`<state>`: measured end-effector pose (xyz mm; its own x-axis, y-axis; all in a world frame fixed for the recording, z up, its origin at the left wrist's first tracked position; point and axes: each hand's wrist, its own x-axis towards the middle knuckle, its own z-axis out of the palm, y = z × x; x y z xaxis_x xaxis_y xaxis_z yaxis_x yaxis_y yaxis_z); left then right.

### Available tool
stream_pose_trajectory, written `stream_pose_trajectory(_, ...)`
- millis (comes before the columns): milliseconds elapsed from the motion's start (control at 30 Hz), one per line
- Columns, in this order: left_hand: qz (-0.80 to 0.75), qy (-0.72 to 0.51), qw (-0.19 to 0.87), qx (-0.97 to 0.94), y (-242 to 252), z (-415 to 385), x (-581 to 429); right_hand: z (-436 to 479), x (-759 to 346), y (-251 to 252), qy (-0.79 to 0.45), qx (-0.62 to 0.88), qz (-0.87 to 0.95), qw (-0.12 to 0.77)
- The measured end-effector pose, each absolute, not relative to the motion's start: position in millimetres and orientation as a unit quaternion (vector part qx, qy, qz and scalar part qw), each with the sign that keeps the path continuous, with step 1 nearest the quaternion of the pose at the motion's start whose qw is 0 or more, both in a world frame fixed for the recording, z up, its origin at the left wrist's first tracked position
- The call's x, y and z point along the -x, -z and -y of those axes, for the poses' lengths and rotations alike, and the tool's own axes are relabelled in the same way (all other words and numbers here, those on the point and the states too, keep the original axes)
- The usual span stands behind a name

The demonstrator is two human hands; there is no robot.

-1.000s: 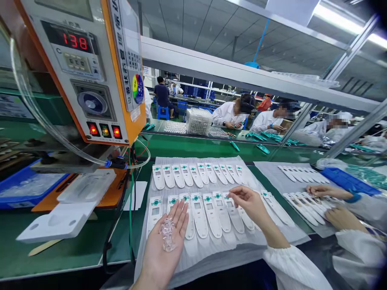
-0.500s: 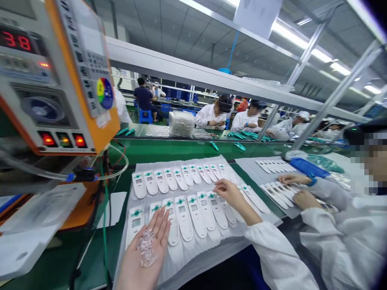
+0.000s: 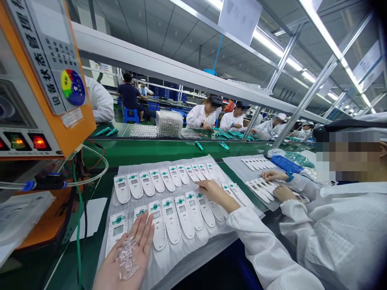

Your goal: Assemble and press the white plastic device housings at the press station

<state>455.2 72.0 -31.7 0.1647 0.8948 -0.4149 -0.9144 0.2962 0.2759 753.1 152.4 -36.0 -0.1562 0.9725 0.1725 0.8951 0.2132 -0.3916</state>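
My left hand, palm up with its fingers stretched flat, carries a small heap of clear plastic pieces. It is over the near left part of a white foam sheet, beside a white casing with a green printed mark and a window. My right hand reaches over the near row of casings, fingers bent together at the top of one casing. Whether a small piece is between those fingertips I cannot make out. A second row of white casings lies behind.
A co-worker's hands work on similar casings at the right, near a blue tray. An orange-edged control box with hanging tubes and cables stands at the left. Teal casings lie on the green line behind.
The whole view has turned to the right, so everything appears further left. My right hand stays at the near row, its fingers a little lower and flatter. The clear pieces remain in my left palm.
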Motion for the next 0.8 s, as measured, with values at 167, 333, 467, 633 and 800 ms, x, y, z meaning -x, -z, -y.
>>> stream_pose_trajectory(167, -0.267, -0.584, 0.766, 0.024, 30.2, -72.0, -456.9, -151.4, -756.0, 40.5, -0.054, 0.619, 0.767, 0.161)
stream_pose_trajectory(333, -0.254, -0.574, 0.777, 0.04, 35.7, -73.0, -455.9, -153.1, -757.2, 41.5, -0.017, 0.588, 0.797, 0.139)
stream_pose_trajectory(467, -0.243, -0.57, 0.783, 0.051, 40.7, -73.9, -453.7, -154.7, -760.3, 44.7, -0.001, 0.578, 0.805, 0.13)
stream_pose_trajectory(633, -0.254, -0.583, 0.77, 0.048, 38.8, -74.6, -455.1, -153.8, -765.3, 51.9, 0.019, 0.573, 0.808, 0.134)
stream_pose_trajectory(800, -0.248, -0.581, 0.773, 0.064, 44.4, -74.0, -457.4, -145.7, -764.9, 62.0, 0.057, 0.536, 0.824, 0.175)
